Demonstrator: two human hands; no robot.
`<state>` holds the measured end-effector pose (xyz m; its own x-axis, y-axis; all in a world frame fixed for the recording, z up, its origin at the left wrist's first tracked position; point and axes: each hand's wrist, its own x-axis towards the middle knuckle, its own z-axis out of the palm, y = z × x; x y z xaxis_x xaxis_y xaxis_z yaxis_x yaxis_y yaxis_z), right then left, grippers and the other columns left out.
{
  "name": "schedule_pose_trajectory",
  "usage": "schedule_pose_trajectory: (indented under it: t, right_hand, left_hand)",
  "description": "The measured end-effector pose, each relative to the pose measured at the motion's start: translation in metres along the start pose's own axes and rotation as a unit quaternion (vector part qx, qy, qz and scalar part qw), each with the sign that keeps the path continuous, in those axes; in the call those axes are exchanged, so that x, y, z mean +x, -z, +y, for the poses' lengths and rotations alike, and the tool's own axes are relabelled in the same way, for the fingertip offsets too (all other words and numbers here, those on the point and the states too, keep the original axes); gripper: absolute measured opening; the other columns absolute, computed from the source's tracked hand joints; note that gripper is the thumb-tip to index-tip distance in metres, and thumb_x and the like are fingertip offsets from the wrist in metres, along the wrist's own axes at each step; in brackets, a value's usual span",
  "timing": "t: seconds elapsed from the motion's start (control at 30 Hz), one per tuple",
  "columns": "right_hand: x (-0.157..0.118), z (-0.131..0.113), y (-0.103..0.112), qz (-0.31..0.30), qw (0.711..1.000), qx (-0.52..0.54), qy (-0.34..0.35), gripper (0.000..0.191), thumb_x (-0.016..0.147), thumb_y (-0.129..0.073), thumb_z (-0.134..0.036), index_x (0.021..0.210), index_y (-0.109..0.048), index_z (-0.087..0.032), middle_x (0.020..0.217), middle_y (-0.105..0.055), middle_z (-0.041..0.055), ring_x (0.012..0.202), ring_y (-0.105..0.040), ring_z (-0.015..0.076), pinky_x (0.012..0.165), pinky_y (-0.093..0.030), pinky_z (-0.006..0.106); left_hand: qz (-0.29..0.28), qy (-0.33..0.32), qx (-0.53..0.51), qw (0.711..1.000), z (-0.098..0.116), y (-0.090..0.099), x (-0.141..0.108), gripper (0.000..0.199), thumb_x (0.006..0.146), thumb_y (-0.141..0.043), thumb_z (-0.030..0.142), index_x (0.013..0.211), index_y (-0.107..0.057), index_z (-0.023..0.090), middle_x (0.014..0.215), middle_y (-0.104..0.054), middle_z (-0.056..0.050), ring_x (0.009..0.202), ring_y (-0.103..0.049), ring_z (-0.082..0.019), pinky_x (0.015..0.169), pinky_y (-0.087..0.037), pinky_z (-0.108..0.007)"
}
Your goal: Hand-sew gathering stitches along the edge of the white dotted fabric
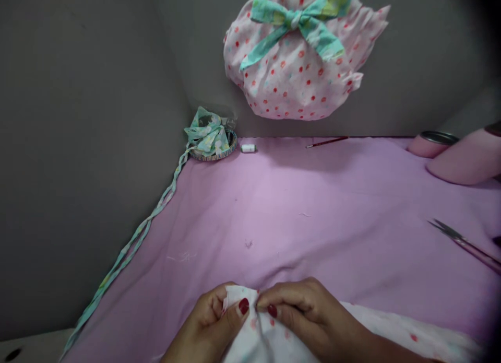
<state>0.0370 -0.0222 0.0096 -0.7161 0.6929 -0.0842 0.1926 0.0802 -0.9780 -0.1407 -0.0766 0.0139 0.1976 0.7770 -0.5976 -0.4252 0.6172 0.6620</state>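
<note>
At the bottom of the head view, a white cloth with red dots [250,342] is pinched between my two hands. My left hand [213,321] has its thumb on the front of the cloth near the upper corner, fingers curled behind. Close beside it, the thumb and forefinger of my right hand [309,316] are pressed together at the cloth's edge. Whether a needle or pin sits between those fingertips is too small to tell. More of the cloth stretches away to the right beneath my right forearm.
Scissors [462,242] lie at right on the purple tablecloth [332,206]. Pink containers [462,159] stand back right. A thread spool [248,148], a thin red stick [326,142] and a basket [213,156] with green fabric strips sit along the back. A dotted cloth bundle [289,86] hangs above.
</note>
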Motion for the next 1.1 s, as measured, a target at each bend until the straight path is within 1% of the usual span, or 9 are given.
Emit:
schedule_pose_trajectory:
  t: [0.1,0.17,0.23,0.3,0.47,0.67,0.87,0.97,1.1]
  right_hand:
    - [-0.001,0.004,-0.002,0.009,1.0,-0.012,-0.009,0.021,0.082,-0.047,-0.013,0.087,-0.067,-0.017,0.076,-0.068,0.0021,0.068,-0.06,0.0122,0.063,-0.045,0.02]
    - [-0.001,0.008,-0.002,0.021,0.999,-0.013,-0.027,0.021,0.082,-0.049,-0.017,0.097,-0.063,-0.016,0.065,-0.061,-0.0006,0.058,-0.053,0.0104,0.054,-0.04,0.019]
    - [-0.001,0.009,-0.001,0.021,0.999,-0.003,-0.047,0.035,0.081,-0.051,-0.02,0.116,-0.054,-0.017,0.056,-0.052,-0.0047,0.05,-0.045,0.0088,0.048,-0.034,0.017]
    - [0.0,0.008,0.001,0.002,0.998,0.016,-0.063,0.042,0.081,-0.052,-0.022,0.123,-0.05,-0.018,0.055,-0.047,-0.0058,0.049,-0.04,0.0081,0.046,-0.031,0.017]
    - [0.002,0.0,0.005,-0.031,0.995,0.064,-0.063,0.017,0.082,-0.052,-0.022,0.084,-0.067,-0.013,0.065,-0.057,-0.0004,0.058,-0.048,0.0089,0.053,-0.037,0.017]
    - [0.003,0.0,0.005,-0.028,0.994,0.088,-0.061,0.018,0.081,-0.053,-0.021,0.084,-0.07,-0.016,0.072,-0.065,0.0013,0.066,-0.056,0.0115,0.059,-0.042,0.018]
    - [0.004,-0.003,0.005,-0.036,0.992,0.097,-0.07,0.019,0.08,-0.053,-0.019,0.084,-0.071,-0.017,0.069,-0.065,0.0003,0.061,-0.055,0.0099,0.055,-0.04,0.016]
    - [0.004,-0.005,0.004,-0.033,0.995,0.07,-0.067,0.02,0.08,-0.052,-0.018,0.082,-0.072,-0.016,0.067,-0.065,0.0004,0.058,-0.054,0.0097,0.053,-0.039,0.016]
    - [0.004,-0.003,0.002,-0.024,0.998,0.019,-0.056,0.023,0.081,-0.049,-0.019,0.083,-0.071,-0.015,0.069,-0.067,0.0022,0.06,-0.057,0.0119,0.054,-0.041,0.018]
  left_hand:
    - [-0.015,0.003,0.0,1.0,-0.002,0.002,0.002,0.026,0.068,-0.072,0.037,0.074,-0.063,0.013,0.063,-0.06,0.001,0.054,-0.049,-0.009,0.054,-0.038,-0.02]
    - [-0.021,0.009,-0.001,1.0,-0.002,0.003,0.002,0.025,0.07,-0.07,0.037,0.077,-0.063,0.014,0.065,-0.061,-0.001,0.056,-0.052,-0.01,0.056,-0.039,-0.022]
    - [-0.027,0.015,-0.001,1.0,-0.001,0.003,0.001,0.023,0.073,-0.068,0.036,0.078,-0.062,0.015,0.065,-0.062,-0.001,0.058,-0.053,-0.011,0.058,-0.039,-0.022]
    - [-0.028,0.018,0.005,0.999,-0.001,0.004,0.0,0.023,0.073,-0.069,0.036,0.078,-0.062,0.015,0.065,-0.061,0.0,0.058,-0.052,-0.01,0.057,-0.039,-0.022]
    - [-0.014,-0.005,0.034,0.999,0.001,0.006,-0.001,0.025,0.073,-0.068,0.037,0.073,-0.061,0.013,0.06,-0.055,0.002,0.052,-0.045,-0.007,0.051,-0.033,-0.019]
    - [0.025,0.013,0.062,0.998,0.004,0.009,-0.001,0.031,0.07,-0.068,0.044,0.075,-0.062,0.014,0.06,-0.053,0.002,0.052,-0.043,-0.008,0.051,-0.032,-0.02]
    - [0.046,0.002,0.134,0.99,0.005,0.008,-0.001,0.033,0.072,-0.064,0.046,0.069,-0.058,0.014,0.055,-0.046,0.005,0.049,-0.037,-0.007,0.047,-0.028,-0.019]
    - [0.088,-0.046,0.205,0.974,0.007,0.006,-0.003,0.033,0.073,-0.063,0.045,0.065,-0.056,0.014,0.055,-0.046,0.004,0.05,-0.038,-0.008,0.047,-0.031,-0.019]
    - [0.125,-0.122,0.323,0.93,0.008,0.002,-0.007,0.026,0.075,-0.061,0.039,0.064,-0.061,0.015,0.06,-0.056,-0.001,0.058,-0.048,-0.013,0.052,-0.038,-0.019]
